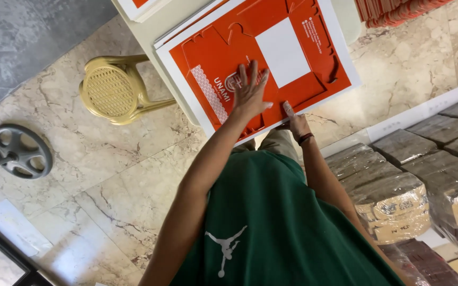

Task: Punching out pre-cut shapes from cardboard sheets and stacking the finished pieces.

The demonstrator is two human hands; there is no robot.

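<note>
1. Lying flat on the desk (155,39), a large orange die-cut cardboard sheet (298,79) with a white border and a white rectangular panel was seen on top of a stack of similar sheets, one corner overhanging the desk's edge above the floor.
2. The left hand (250,90) was pressed palm-down on the sheet, fingers spread apart and flat, clamped on nothing.
3. The right hand (296,124) was set at the sheet's near edge, one finger stretched along the orange surface; whether the edge was pinched from below could not be told.
4. The sheet was judged to be light and thin, stiff enough to lie flat yet easily bent or creased along its cut lines and tabs.
5. Its printed face was judged to be smooth and likely to slide over the sheet beneath unless held down.
6. Hold was judged best taken at the white border or at an overhanging corner, both hands set well apart, so that the pre-cut flaps would not be torn.
7. A yellow plastic stool (115,90) was seen beside the desk on the marble floor (107,175).
8. Wrapped bundles (398,196) were stacked on the floor to the person's right, and a grey wheel-shaped stand base (21,151) lay well apart to the left.
</note>
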